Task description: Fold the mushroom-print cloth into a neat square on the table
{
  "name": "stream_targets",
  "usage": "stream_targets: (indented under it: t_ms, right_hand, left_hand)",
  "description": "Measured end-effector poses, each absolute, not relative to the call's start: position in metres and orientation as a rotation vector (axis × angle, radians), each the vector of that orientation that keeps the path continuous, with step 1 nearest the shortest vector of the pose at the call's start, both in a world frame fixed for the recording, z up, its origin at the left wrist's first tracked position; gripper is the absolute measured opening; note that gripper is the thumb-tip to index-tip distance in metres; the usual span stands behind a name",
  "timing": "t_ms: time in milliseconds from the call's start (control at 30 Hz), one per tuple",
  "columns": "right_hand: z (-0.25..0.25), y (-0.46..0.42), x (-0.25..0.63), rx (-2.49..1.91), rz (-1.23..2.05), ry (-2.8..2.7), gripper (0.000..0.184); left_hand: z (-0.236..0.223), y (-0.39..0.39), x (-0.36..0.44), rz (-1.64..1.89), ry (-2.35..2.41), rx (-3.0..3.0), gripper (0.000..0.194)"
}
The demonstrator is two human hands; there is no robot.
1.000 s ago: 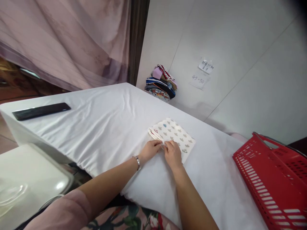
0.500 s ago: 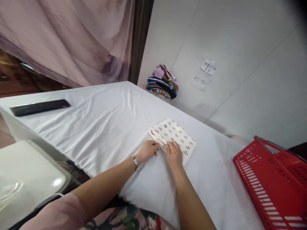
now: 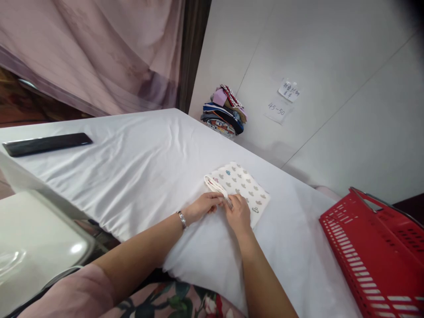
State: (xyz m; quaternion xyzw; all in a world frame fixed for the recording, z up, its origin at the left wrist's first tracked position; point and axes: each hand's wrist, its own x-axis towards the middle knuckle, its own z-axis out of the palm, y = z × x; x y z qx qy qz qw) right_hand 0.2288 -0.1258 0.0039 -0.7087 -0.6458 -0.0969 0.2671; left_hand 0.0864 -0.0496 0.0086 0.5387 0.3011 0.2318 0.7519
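A folded white cloth with small grey shapes and a few coloured ones lies on the white-covered table, its layers showing along the near left edge. At that edge my left hand, with a silver bracelet at the wrist, has its fingers closed in a pinch. My right hand pinches the same edge just to the right, thumb and fingers pressed together on the fabric. The fingertips of both hands nearly meet, so the exact part of the edge between them is hidden.
A red basket stands at the right. Folded clothes are stacked against the wall, near handwritten paper notes. At the far left lies a black phone-like slab; a white stool-like seat is below it.
My left hand has shifted slightly right, its fingers reaching closer to my right hand at the cloth's edge. The cloth stays in place, and the view has turned a little.
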Motion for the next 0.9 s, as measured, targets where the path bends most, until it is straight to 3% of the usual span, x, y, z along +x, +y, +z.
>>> stream_targets:
  t_ms: [133, 367, 733, 900]
  right_hand:
    - [0.0032, -0.1252, 0.2304, -1.927, -0.248, -1.731, 0.018]
    - [0.0026, -0.1261, 0.2314, -1.91, -0.262, -1.65, 0.021]
    - [0.0012, -0.1259, 0.2304, -1.868, -0.341, -1.695, 0.019]
    - [0.0016, -0.1261, 0.2291, -1.898, -0.367, -1.757, 0.02]
  left_hand:
    - [0.0072, -0.0514, 0.0883, 0.548, 0.692, 1.185, 0.03]
    - [0.0084, -0.0514, 0.0951, 0.6, 0.99, 1.057, 0.011]
    - [0.0134, -0.053, 0.092, 0.55, 0.858, 1.017, 0.007]
    - [0.0126, -0.055, 0.09, 0.567, 0.733, 1.027, 0.023]
